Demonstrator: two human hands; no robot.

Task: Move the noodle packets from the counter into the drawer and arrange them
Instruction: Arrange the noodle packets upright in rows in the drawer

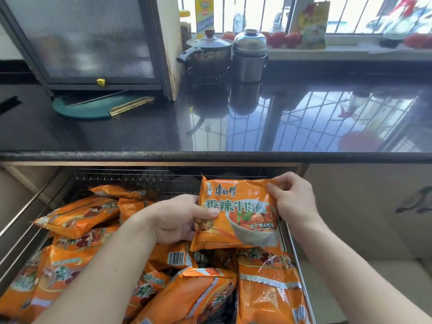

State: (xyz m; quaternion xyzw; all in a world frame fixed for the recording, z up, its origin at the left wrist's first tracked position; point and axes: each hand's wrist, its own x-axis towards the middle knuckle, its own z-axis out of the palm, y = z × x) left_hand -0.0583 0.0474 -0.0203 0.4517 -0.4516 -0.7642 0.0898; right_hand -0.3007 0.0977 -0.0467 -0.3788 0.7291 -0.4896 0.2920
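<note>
Step in hand, as judged: seating one noodle packet [238, 213] into the drawer [295, 249] and aligning it with the rest. To do this well, the packet should be lowered flat, face up, into the gap at the drawer's upper right of the frame, edges squared to the wire side, without crushing the packets beneath.

The packet is held above the drawer at centre frame, tilted slightly. The left hand [180, 218] grips its left edge, thumb on the printed face. The right hand [292, 199] pinches its upper right corner. Other noodle packets [77, 216] lie loosely piled in the drawer, lower left and lower centre. No packets are visible on the table [117, 134].
</note>
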